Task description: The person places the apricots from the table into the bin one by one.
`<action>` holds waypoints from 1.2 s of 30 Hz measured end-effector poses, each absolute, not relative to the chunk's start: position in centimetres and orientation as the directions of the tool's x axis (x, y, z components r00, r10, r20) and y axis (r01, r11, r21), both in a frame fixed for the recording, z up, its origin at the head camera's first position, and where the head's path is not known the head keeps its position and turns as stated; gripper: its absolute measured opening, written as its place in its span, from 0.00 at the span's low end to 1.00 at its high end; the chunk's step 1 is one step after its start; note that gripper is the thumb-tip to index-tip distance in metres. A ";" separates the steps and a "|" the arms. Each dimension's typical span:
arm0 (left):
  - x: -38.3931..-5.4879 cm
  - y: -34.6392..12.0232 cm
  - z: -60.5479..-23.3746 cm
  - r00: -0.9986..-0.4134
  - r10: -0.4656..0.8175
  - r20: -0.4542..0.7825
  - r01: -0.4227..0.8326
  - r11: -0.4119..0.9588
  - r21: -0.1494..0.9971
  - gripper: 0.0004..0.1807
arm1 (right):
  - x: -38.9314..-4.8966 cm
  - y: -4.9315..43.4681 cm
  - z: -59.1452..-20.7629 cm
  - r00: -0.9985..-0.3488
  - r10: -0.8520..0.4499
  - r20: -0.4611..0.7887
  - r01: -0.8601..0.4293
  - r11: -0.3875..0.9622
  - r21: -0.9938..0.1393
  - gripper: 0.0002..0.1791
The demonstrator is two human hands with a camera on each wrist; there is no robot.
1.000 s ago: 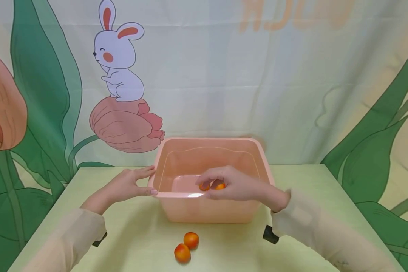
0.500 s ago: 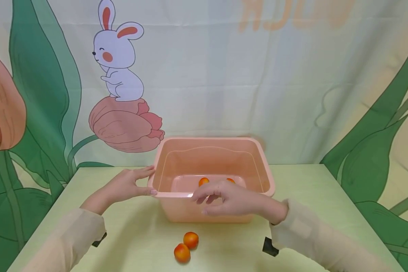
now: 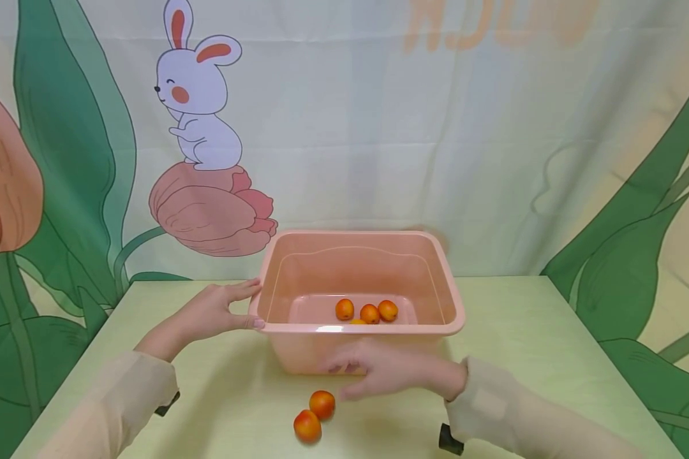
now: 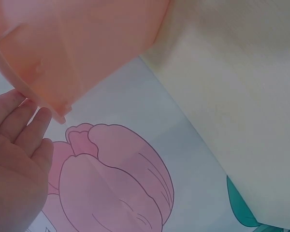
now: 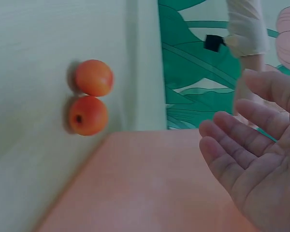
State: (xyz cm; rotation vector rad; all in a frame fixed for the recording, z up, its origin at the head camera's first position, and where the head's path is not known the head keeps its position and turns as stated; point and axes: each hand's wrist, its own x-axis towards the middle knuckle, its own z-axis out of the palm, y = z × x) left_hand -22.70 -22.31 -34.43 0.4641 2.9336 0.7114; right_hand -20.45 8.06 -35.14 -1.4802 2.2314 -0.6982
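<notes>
A pink plastic tub [image 3: 362, 350] stands on the table. My left hand [image 3: 215, 312] rests against its left rim, thumb near the front corner; in the left wrist view the fingertips [image 4: 43, 115] touch the rim from outside. My right hand [image 3: 387, 368] is in front of the tub, slightly blurred, fingers loosely bent and holding nothing; the right wrist view shows its bare palm. Just to its left, two round orange-red fruits, a farther one [image 3: 322, 405] and a nearer one [image 3: 307, 426], lie together on the table. Several similar fruits [image 3: 344, 309] lie inside the tub, one partly hidden by the front rim.
The pale green table [image 3: 517, 325] reaches back to a printed curtain [image 3: 350, 127] with a rabbit and tulips, close behind the tub. A small black block [image 3: 451, 440] sits at the right sleeve.
My right hand has let go of a fruit in the tub and moved out over the front rim, down toward the table. The left hand stays at the rim.
</notes>
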 end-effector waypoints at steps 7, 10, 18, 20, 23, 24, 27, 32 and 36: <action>-22.6 -22.4 -34.5 -0.949 0.316 -0.011 0.275 0.842 0.465 0.48 | -20.7 7.5 -37.8 -0.389 -0.920 -0.057 -0.726 0.344 -0.595 0.21; -22.7 -22.4 -34.5 -0.949 0.316 -0.011 0.275 0.843 0.462 0.48 | -20.8 7.2 -38.7 -0.392 -0.918 -0.065 -0.728 0.353 -0.588 0.21; -22.6 -22.4 -34.5 -0.950 0.313 -0.015 0.271 0.845 0.461 0.48 | -20.9 6.6 -41.3 -0.439 -0.893 -0.104 -0.709 0.415 -0.571 0.23; -22.6 -22.4 -34.5 -0.949 0.315 -0.013 0.274 0.844 0.462 0.48 | -21.0 6.4 -41.8 -0.443 -0.891 -0.098 -0.717 0.418 -0.558 0.23; -22.6 -22.4 -34.5 -0.948 0.317 -0.012 0.276 0.843 0.462 0.48 | -21.1 6.3 -42.5 -0.437 -0.895 -0.084 -0.738 0.411 -0.535 0.23; -22.7 -22.4 -34.5 -0.948 0.318 -0.013 0.276 0.843 0.461 0.48 | -21.2 6.2 -42.7 -0.436 -0.896 -0.082 -0.743 0.410 -0.530 0.24; -22.7 -22.4 -34.5 -0.947 0.320 -0.013 0.279 0.843 0.461 0.49 | -21.4 6.1 -43.4 -0.442 -0.893 -0.085 -0.741 0.417 -0.527 0.24; -22.7 -22.4 -34.3 -0.944 0.330 0.009 0.298 0.837 0.459 0.48 | -21.5 5.9 -44.6 -0.471 -0.879 -0.072 -0.720 0.430 -0.545 0.24; -22.6 -22.3 -34.2 -0.944 0.331 0.011 0.298 0.836 0.462 0.48 | -21.4 5.6 -45.4 -0.486 -0.873 -0.043 -0.723 0.429 -0.542 0.23</action>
